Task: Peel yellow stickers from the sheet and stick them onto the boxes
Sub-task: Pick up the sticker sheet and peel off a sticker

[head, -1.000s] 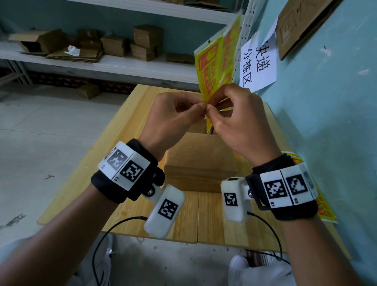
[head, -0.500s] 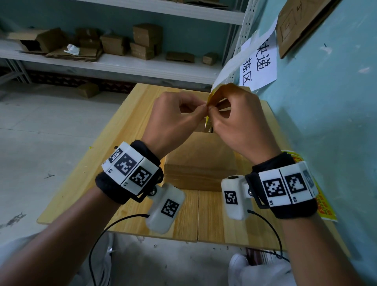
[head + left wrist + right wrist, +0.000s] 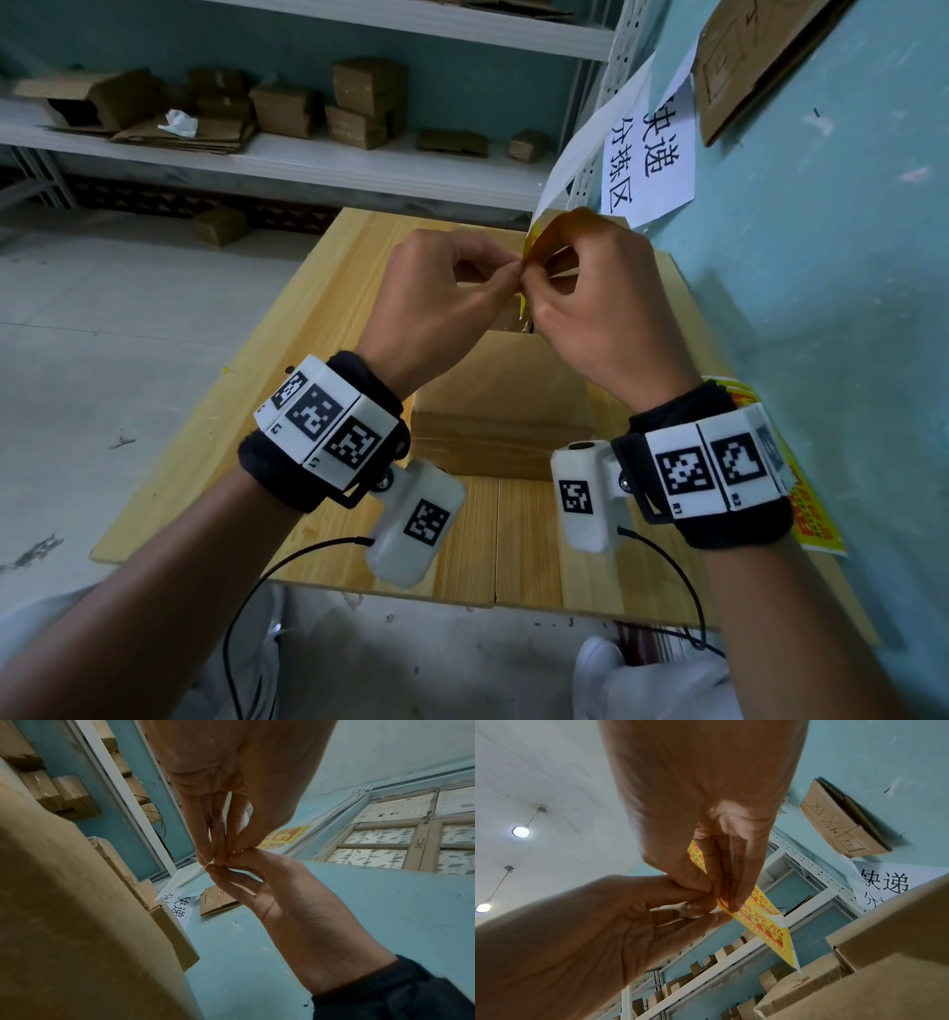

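Above the table's (image 3: 318, 288) middle box (image 3: 498, 395), both hands' fingers (image 3: 695, 908) pinch the sticker sheet's (image 3: 765, 925) corner; a hasty pull could tear the sticker.

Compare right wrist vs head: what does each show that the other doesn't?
Right wrist only: the sticker sheet's printed yellow face, one corner curling off white, and ceiling lamps. Head only: the wooden table and another yellow sheet at its right edge. Both: left hand and right hand pinching the sheet above the cardboard box.
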Action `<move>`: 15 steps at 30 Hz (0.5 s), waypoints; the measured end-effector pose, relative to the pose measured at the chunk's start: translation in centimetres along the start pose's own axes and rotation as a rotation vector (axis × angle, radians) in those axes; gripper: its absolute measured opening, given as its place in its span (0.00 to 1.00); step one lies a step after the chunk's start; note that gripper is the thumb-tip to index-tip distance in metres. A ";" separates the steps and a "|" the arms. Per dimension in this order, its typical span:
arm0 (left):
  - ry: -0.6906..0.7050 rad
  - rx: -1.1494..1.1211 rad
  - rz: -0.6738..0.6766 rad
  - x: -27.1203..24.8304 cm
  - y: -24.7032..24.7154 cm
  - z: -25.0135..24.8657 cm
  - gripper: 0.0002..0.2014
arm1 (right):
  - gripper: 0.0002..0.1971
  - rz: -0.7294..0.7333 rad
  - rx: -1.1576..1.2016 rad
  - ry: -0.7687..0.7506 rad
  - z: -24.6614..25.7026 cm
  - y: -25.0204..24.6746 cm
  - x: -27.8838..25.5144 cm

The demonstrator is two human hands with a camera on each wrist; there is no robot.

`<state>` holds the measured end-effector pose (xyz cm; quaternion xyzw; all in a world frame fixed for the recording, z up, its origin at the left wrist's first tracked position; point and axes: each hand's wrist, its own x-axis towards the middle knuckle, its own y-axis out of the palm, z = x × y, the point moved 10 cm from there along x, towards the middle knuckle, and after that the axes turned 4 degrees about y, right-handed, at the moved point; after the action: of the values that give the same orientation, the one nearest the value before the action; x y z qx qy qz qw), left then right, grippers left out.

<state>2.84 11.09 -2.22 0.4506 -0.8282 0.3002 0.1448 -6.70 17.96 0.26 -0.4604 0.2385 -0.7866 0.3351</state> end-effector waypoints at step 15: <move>-0.073 -0.210 0.007 -0.1 0.0 0.8 0.07 | 0.09 -0.036 0.003 -0.002 -0.1 0.0 0.2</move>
<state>2.91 10.60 -2.91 0.4408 -0.8613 0.1957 0.1599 -6.85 17.82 0.36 -0.4646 0.2287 -0.7925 0.3221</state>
